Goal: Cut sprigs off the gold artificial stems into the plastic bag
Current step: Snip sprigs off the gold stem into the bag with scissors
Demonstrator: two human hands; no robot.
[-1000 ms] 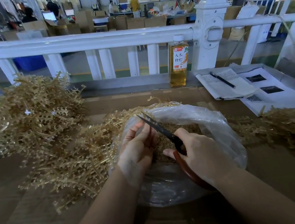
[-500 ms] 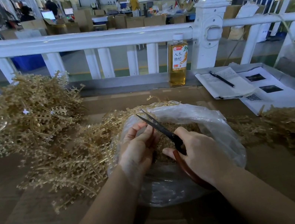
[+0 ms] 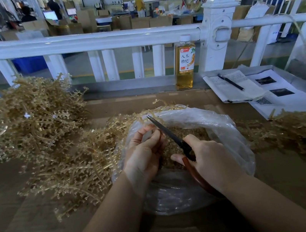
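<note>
Workbench (image 3: 15,230) | one bag (image 3: 220,124) | left hand (image 3: 144,155) grip pinching stem (image 3: 158,136) | right hand (image 3: 214,158) grip grasping scissors (image 3: 168,132)

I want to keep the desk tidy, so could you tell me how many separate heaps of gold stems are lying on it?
3: a tall heap at far left, a flatter spread beside the plastic bag, and one at right. More may lie outside the frame.

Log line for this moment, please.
left hand: pinching stem | right hand: gripping scissors, blades closed | over plastic bag
</note>
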